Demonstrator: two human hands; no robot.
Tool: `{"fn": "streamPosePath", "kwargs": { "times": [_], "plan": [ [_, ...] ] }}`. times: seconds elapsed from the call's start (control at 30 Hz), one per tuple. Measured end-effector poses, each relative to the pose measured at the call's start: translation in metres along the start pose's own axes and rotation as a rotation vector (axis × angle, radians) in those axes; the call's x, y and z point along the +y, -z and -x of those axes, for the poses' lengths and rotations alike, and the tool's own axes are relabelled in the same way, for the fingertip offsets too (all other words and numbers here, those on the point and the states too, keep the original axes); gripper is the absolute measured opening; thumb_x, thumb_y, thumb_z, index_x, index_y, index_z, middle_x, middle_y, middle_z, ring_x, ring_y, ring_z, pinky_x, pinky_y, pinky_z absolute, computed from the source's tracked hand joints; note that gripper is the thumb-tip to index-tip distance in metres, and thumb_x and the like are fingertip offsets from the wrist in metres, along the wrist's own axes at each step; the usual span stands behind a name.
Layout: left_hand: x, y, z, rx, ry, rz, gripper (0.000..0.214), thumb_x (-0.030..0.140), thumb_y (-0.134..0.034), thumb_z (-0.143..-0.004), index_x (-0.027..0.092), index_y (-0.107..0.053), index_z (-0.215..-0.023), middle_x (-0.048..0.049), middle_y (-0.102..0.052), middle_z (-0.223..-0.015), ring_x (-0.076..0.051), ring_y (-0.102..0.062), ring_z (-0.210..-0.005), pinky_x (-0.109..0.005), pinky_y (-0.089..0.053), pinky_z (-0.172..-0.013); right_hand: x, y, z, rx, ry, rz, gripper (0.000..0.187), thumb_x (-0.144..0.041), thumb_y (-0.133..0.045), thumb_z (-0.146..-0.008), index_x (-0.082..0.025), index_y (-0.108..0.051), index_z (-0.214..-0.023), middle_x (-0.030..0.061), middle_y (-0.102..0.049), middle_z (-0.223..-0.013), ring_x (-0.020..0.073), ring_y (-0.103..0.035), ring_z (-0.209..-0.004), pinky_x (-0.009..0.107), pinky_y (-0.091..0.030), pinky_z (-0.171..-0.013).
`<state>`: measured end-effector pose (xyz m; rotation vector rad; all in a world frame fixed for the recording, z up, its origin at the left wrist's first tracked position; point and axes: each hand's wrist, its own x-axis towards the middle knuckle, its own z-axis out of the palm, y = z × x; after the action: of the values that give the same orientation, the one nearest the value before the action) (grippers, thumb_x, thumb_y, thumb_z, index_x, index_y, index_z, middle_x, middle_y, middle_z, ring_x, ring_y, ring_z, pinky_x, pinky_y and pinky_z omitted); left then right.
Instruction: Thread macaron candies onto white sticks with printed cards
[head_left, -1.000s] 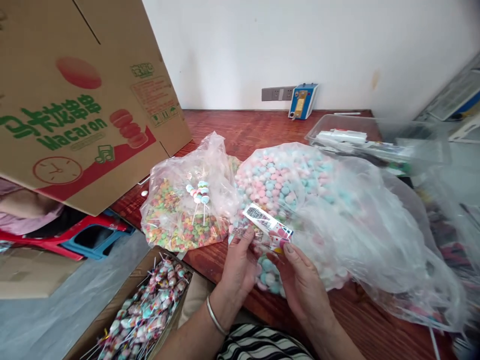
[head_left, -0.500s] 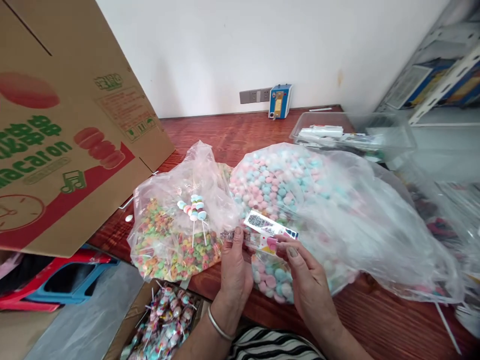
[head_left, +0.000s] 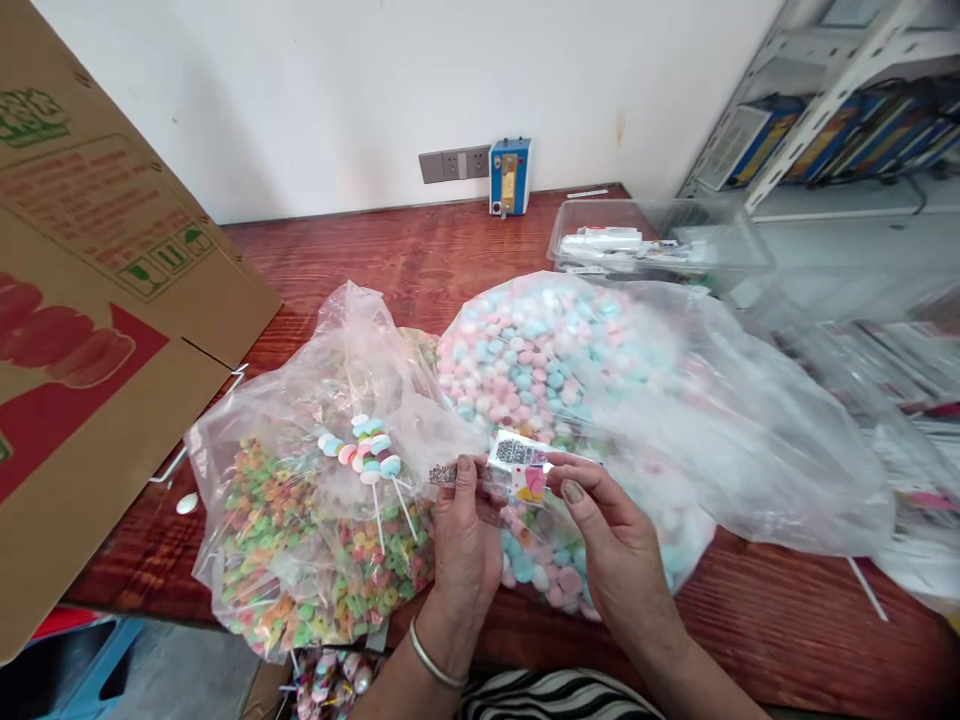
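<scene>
Between both hands is a small clear plastic packet (head_left: 529, 484) printed in white, black, pink and yellow. My left hand (head_left: 466, 545) is closed on its left end, thumb on top, with a metal bangle at the wrist. At the right end, the fingers and thumb of my right hand (head_left: 619, 545) pinch the packet. Behind it lies a big clear bag of pink, blue and white button-shaped sweets (head_left: 525, 365). Left of my hands, a clear bag of colourful ring-shaped sweets (head_left: 281, 545) carries two sticks of threaded sweets (head_left: 365, 452) on top.
A cardboard box (head_left: 142, 300) rises at the left. Below the table edge are several wrapped sweet sticks (head_left: 334, 680). Farther back stand a clear plastic tub (head_left: 712, 250) and a blue device (head_left: 510, 178) by the wall. Plastic packets (head_left: 892, 370) and a metal shelf (head_left: 795, 170) occupy the right.
The view has shifted, so the cardboard box, bags and tub sit farther left in it. The packet stays in both hands, now turned slightly, with its white flap nearer my fingers.
</scene>
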<state>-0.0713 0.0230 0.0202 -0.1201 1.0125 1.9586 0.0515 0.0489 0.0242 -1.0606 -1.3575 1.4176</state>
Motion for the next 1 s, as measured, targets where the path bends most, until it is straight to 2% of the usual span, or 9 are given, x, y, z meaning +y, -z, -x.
{"fn": "streamPosePath", "kwargs": {
  "times": [0.17,0.27,0.33,0.43,0.5,0.63,0.7,0.93,1.0],
  "plan": [
    [-0.001,0.0,0.015,-0.053,0.069,0.088,0.026,0.035,-0.08,-0.07,0.016,-0.064,-0.079,0.004,-0.061,-0.066,-0.005,-0.051,-0.052,-0.017,-0.04,-0.05,-0.019,0.004,0.017,-0.022,0.148,0.103,0.017,-0.036,-0.06,-0.09,-0.027,-0.072,-0.097,0.0072,-0.065,-0.118,0.0263,-0.057,-0.116,0.044,-0.043,-0.102],
    [-0.009,0.001,0.031,-0.072,-0.029,0.046,0.026,0.037,-0.079,-0.071,0.016,-0.064,-0.079,0.0033,-0.062,-0.068,-0.007,-0.055,-0.058,-0.019,-0.044,-0.057,-0.023,0.009,0.026,-0.065,0.185,0.084,0.017,-0.037,-0.061,-0.089,-0.026,-0.073,-0.093,0.0073,-0.064,-0.121,0.0266,-0.057,-0.116,0.043,-0.044,-0.1],
    [-0.016,0.002,0.043,-0.064,-0.166,-0.018,0.027,0.038,-0.079,-0.071,0.016,-0.065,-0.079,0.0017,-0.065,-0.074,-0.009,-0.059,-0.066,-0.021,-0.047,-0.064,-0.023,0.013,0.031,-0.138,0.11,0.021,0.021,-0.041,-0.061,-0.089,-0.025,-0.074,-0.094,0.0072,-0.064,-0.124,0.0261,-0.062,-0.107,0.041,-0.051,-0.091],
    [-0.025,0.005,0.062,-0.091,-0.32,-0.155,0.025,0.039,-0.076,-0.074,0.017,-0.065,-0.081,0.0009,-0.066,-0.073,-0.01,-0.06,-0.067,-0.022,-0.048,-0.067,-0.02,0.02,0.038,-0.278,-0.115,-0.114,0.035,-0.05,-0.054,-0.092,-0.025,-0.071,-0.11,0.0072,-0.069,-0.116,0.0214,-0.067,-0.076,0.037,-0.056,-0.068],
    [-0.027,0.009,0.072,-0.084,-0.357,-0.218,0.026,0.04,-0.072,-0.078,0.018,-0.065,-0.088,0.0018,-0.063,-0.07,-0.009,-0.058,-0.062,-0.022,-0.047,-0.062,-0.017,0.028,0.042,-0.292,-0.128,-0.098,0.04,-0.051,-0.053,-0.092,-0.025,-0.069,-0.117,0.0069,-0.072,-0.112,0.0209,-0.067,-0.073,0.038,-0.056,-0.07],
    [-0.026,0.021,0.077,-0.077,-0.307,-0.253,0.029,0.044,-0.065,-0.083,0.016,-0.064,-0.089,0.0025,-0.057,-0.069,-0.007,-0.05,-0.055,-0.018,-0.039,-0.049,-0.011,0.049,0.047,-0.221,0.069,0.076,0.034,-0.048,-0.056,-0.091,-0.025,-0.074,-0.107,0.007,-0.066,-0.126,0.0266,-0.061,-0.11,0.042,-0.044,-0.1],
    [-0.025,0.025,0.073,-0.086,-0.28,-0.279,0.03,0.045,-0.066,-0.082,0.015,-0.062,-0.082,0.0035,-0.054,-0.065,-0.006,-0.046,-0.052,-0.017,-0.036,-0.046,-0.006,0.056,0.048,-0.23,0.074,0.086,0.033,-0.048,-0.055,-0.093,-0.026,-0.075,-0.108,0.0074,-0.066,-0.126,0.0274,-0.057,-0.118,0.043,-0.04,-0.105],
    [-0.014,0.021,0.045,-0.075,-0.153,-0.308,0.038,0.046,-0.077,-0.072,0.016,-0.054,-0.07,0.0107,-0.036,-0.05,-0.002,-0.025,-0.036,-0.016,-0.02,-0.034,0.006,0.049,0.039,-0.194,-0.142,-0.274,0.033,-0.046,-0.06,-0.09,-0.024,-0.073,-0.112,0.0061,-0.073,-0.113,0.025,-0.062,-0.112,0.039,-0.046,-0.1],
    [-0.012,0.019,0.045,-0.132,-0.103,-0.249,0.039,0.048,-0.078,-0.07,0.015,-0.057,-0.074,0.0095,-0.04,-0.051,-0.002,-0.03,-0.038,-0.016,-0.025,-0.037,0.001,0.044,0.033,-0.171,-0.227,-0.385,0.03,-0.044,-0.063,-0.087,-0.021,-0.076,-0.102,0.0068,-0.075,-0.106,0.0251,-0.064,-0.106,0.038,-0.049,-0.095]
  ]
}}
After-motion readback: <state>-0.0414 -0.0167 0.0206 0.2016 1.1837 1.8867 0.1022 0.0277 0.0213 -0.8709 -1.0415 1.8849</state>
